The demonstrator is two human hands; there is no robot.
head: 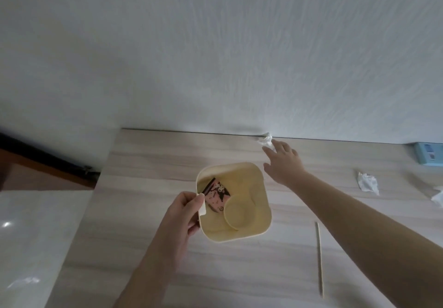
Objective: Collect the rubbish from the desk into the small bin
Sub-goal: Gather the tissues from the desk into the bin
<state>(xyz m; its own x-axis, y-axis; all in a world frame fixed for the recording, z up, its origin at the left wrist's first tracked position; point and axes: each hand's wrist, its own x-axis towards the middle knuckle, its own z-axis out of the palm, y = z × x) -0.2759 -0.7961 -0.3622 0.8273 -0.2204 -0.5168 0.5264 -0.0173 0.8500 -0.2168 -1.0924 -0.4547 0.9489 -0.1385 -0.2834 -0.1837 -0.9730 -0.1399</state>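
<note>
A small pale yellow bin (260,214) stands on the light wood desk (148,247). My left hand (182,214) grips its left rim. Inside lie a pink and black wrapper (217,196) and a round yellow lid-like piece (237,213). My right hand (284,164) reaches past the bin to the desk's far edge, fingers spread, fingertips touching a crumpled white tissue (266,140) by the wall. A second crumpled tissue (368,183) lies to the right, and a thin wooden stick (319,259) lies at the front right.
A white wall rises right behind the desk. A light blue box (429,153) sits at the far right edge, with more white paper (437,198) below it. Left of the desk is a glossy white surface (31,247) and a dark floor strip.
</note>
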